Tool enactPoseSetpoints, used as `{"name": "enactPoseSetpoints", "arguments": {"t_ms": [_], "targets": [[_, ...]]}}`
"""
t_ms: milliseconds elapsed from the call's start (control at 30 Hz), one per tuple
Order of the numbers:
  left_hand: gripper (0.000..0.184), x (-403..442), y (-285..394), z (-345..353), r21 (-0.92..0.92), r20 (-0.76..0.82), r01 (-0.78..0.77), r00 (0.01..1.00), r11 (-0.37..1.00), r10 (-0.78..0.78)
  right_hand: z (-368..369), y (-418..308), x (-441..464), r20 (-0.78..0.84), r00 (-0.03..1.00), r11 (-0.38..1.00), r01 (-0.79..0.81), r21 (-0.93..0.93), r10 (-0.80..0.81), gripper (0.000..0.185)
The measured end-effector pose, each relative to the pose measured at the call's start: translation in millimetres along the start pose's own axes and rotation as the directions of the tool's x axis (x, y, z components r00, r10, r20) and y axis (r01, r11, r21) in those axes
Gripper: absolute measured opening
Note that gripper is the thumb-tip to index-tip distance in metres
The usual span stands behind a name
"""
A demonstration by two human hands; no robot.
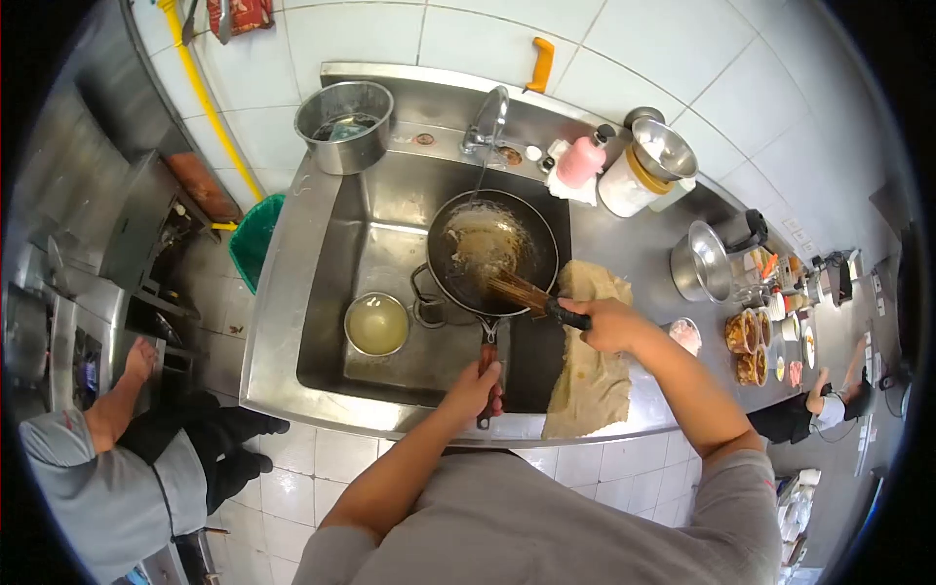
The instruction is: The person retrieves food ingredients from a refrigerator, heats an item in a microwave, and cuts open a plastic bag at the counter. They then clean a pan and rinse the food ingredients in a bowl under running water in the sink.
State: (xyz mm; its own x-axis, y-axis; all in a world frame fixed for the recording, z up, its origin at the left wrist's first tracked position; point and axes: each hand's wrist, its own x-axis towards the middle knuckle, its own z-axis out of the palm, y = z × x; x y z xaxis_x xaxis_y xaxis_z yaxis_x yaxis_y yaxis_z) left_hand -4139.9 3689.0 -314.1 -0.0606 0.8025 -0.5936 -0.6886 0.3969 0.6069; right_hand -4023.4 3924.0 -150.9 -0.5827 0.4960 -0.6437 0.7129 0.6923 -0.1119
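A dark wok with brownish, foamy liquid inside is held over the steel sink, under the tap. My left hand is closed round the wok's wooden handle. In my right hand is the black grip of a bamboo brush, whose bristles touch the inside of the wok. A small metal bowl of yellowish liquid sits in the sink, left of the wok. Beside the sink, a beige cloth lies under my right hand.
A steel pot stands at the sink's back left corner. Pink bottle, white container and metal bowl are on the counter. Green bin is left of the sink. One person stands at left, another at far right.
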Motion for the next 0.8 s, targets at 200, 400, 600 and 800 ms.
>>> {"name": "enactPoseSetpoints", "arguments": {"t_ms": [200, 400, 600, 800], "targets": [[0.04, -4, 40, -13, 0.351, -0.172, -0.011, 0.982, 0.936, 0.076, 6, -72, 104, -0.419, 0.904, 0.996, -0.061, 0.063, 0.082, 0.052], [0.047, 12, 23, -44, 0.66, -0.268, -0.037, 0.921, 0.75, 0.282, -6, -67, 45, -0.22, 0.962, 0.909, 0.061, -0.413, -0.165, 0.045], [0.049, -1, 38, -47, 0.576, -0.218, -0.085, 0.943, 0.813, 0.252, -9, -118, 99, -0.395, 0.915, 0.968, -0.017, -0.249, -0.085, 0.038], [0.046, 6, 21, -63, 0.555, -0.21, -0.074, 0.951, 0.829, 0.225, -18, -78, 54, -0.094, 0.988, 0.838, 0.055, -0.544, -0.125, 0.051]]}}
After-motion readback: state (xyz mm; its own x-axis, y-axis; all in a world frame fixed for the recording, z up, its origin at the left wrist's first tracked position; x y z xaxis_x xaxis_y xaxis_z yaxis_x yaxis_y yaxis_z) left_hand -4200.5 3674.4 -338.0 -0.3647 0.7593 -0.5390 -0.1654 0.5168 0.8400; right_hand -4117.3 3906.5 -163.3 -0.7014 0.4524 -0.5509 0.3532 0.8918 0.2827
